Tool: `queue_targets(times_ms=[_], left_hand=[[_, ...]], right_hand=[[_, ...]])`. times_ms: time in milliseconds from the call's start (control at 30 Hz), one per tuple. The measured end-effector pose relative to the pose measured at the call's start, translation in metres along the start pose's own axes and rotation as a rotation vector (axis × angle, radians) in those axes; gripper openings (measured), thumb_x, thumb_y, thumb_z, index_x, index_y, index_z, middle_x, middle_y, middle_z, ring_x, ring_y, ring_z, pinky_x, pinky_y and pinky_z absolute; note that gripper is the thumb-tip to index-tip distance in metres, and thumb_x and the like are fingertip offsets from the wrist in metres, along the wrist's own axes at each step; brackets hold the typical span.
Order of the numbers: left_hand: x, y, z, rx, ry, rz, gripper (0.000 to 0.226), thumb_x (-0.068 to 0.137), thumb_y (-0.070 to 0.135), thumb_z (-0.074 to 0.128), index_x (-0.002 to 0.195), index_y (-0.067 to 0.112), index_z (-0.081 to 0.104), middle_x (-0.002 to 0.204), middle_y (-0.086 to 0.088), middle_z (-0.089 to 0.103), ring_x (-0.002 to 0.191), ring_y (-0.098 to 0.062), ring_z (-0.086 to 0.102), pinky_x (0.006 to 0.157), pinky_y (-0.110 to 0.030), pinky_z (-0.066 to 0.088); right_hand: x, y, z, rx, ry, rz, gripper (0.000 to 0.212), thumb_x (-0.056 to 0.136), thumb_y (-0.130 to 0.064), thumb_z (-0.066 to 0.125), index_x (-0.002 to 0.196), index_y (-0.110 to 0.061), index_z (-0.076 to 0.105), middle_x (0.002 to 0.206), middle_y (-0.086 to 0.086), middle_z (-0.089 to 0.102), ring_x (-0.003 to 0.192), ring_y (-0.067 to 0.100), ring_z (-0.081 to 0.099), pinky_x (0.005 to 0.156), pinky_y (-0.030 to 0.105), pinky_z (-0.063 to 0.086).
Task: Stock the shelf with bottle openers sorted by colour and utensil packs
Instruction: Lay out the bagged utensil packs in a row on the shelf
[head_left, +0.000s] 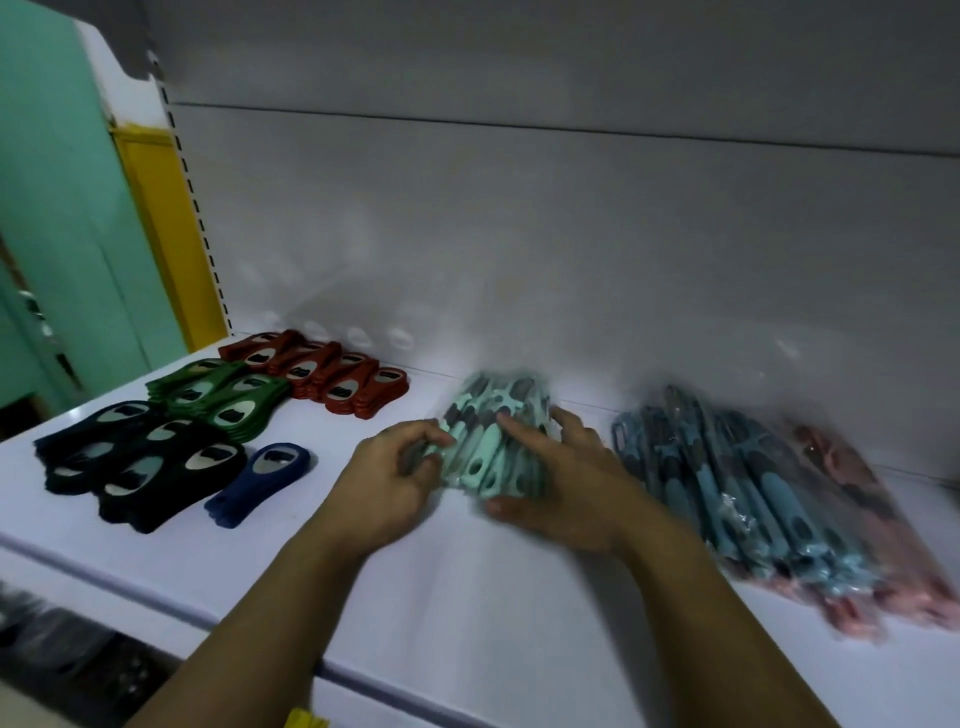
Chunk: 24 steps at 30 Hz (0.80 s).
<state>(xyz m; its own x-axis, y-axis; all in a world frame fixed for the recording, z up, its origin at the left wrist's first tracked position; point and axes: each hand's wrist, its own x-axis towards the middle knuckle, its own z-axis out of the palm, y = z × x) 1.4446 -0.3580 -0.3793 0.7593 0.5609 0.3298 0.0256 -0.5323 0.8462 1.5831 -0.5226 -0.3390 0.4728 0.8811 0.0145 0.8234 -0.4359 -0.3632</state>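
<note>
Mint-green utensil packs (493, 436), a blurred bundle in clear wrap, lying on the white shelf (467, 597) and clasped between both hands. Left hand (389, 478) at the bundle's left edge, fingers (415, 434) curled in and pinching the wrap there. Right hand (561, 483) over the bundle's right side, index finger laid across the top, thumb tucked against the near end, the other fingers bent round the far side. Handles pointing toward the wrists, darker heads toward the back panel (519, 234).

Just right of the right fingers, apart from them: blue utensil packs (727, 478), a fanned heap in the same clear wrap. Beyond those, farther right and partly under them: pink utensil packs (857, 519), smeared by motion.

Left of the left fingers, near but not touching: a single blue bottle opener (260, 475), flat on the shelf. Farther left: black bottle openers (140, 457) in overlapping stacks. Behind those, toward the back panel: green bottle openers (223, 395), then red bottle openers (322, 369) in a row against the shelf's rear edge, well apart from both hands.

At the far left end of the shelf: a yellow upright (161, 234) beside a slotted white post.
</note>
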Motion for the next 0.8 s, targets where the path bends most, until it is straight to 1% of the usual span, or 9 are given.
queue_targets(times_ms=[67,133,300,433,533,600,700,733,800], left_hand=[[-0.002,0.002,-0.001,-0.035,-0.028,-0.007,0.026,0.092,-0.002,0.052,0.095,0.018,0.069,0.108,0.008,0.07,0.1,-0.002,0.065,0.078,-0.014,0.051],[-0.002,0.003,-0.003,-0.02,-0.048,0.018,0.024,0.087,0.005,0.057,0.094,0.024,0.069,0.11,0.01,0.068,0.102,-0.003,0.063,0.083,-0.02,0.053],[-0.001,-0.001,-0.004,0.075,-0.067,0.041,0.041,0.072,0.018,0.058,0.111,0.029,0.062,0.116,0.009,0.06,0.104,-0.001,0.059,0.088,-0.02,0.051],[0.0,-0.004,-0.004,0.109,-0.107,0.082,0.052,0.071,0.02,0.069,0.12,0.031,0.058,0.121,0.008,0.054,0.105,0.001,0.056,0.089,-0.021,0.051],[0.001,-0.002,-0.008,0.023,-0.105,0.065,0.055,0.073,0.011,0.076,0.122,0.027,0.057,0.125,0.002,0.051,0.105,0.0,0.059,0.088,-0.021,0.053],[0.0,-0.003,-0.009,0.057,-0.092,0.091,0.06,0.072,0.01,0.078,0.125,0.027,0.055,0.131,0.001,0.044,0.11,0.004,0.055,0.092,-0.017,0.049],[-0.003,-0.005,-0.009,0.152,-0.111,0.065,0.066,0.074,0.013,0.077,0.131,0.031,0.05,0.137,0.011,0.032,0.123,0.0,0.043,0.1,-0.021,0.046],[-0.003,-0.006,-0.009,0.21,-0.101,0.066,0.066,0.074,0.016,0.077,0.132,0.032,0.049,0.135,0.013,0.033,0.122,-0.004,0.044,0.1,-0.023,0.047],[-0.003,-0.007,-0.011,0.359,-0.063,0.079,0.063,0.072,0.031,0.074,0.129,0.036,0.05,0.125,0.016,0.038,0.114,-0.009,0.047,0.096,-0.028,0.047]], right_hand=[[0.002,-0.011,0.007,-0.085,-0.075,-0.055,0.084,0.084,-0.066,0.055,0.147,-0.056,0.001,0.161,0.006,-0.014,0.148,0.031,-0.006,0.121,0.046,0.006],[0.006,-0.017,0.013,-0.086,-0.117,-0.079,0.076,0.089,-0.057,0.053,0.147,-0.056,0.004,0.161,0.005,-0.016,0.148,0.031,-0.013,0.121,0.048,0.005],[0.01,-0.012,0.014,0.115,-0.024,-0.106,0.054,0.08,-0.05,0.065,0.125,-0.045,0.037,0.145,-0.006,0.022,0.137,0.021,0.025,0.111,0.041,0.035],[0.008,-0.006,0.011,0.234,0.01,-0.111,0.044,0.074,-0.066,0.065,0.105,-0.043,0.045,0.132,-0.012,0.029,0.122,0.009,0.04,0.108,0.031,0.037],[0.01,-0.003,0.009,0.271,0.06,-0.059,0.034,0.079,-0.055,0.068,0.097,-0.031,0.053,0.138,-0.008,0.028,0.124,0.008,0.036,0.11,0.026,0.032],[0.01,-0.002,0.01,0.264,0.068,-0.043,0.038,0.079,-0.051,0.071,0.108,-0.032,0.054,0.148,-0.006,0.019,0.135,0.014,0.032,0.115,0.028,0.028],[0.003,-0.004,0.001,0.229,0.071,0.019,0.074,0.074,-0.06,0.071,0.138,-0.04,0.038,0.16,-0.005,0.003,0.146,0.018,0.018,0.118,0.03,0.022],[0.001,-0.003,-0.003,0.219,0.077,0.047,0.079,0.073,-0.063,0.071,0.14,-0.044,0.035,0.16,-0.005,0.009,0.147,0.018,0.017,0.117,0.034,0.024],[0.0,0.0,-0.008,0.202,0.049,0.029,0.07,0.071,-0.064,0.072,0.132,-0.049,0.041,0.144,-0.012,0.045,0.134,0.016,0.043,0.109,0.035,0.039]])
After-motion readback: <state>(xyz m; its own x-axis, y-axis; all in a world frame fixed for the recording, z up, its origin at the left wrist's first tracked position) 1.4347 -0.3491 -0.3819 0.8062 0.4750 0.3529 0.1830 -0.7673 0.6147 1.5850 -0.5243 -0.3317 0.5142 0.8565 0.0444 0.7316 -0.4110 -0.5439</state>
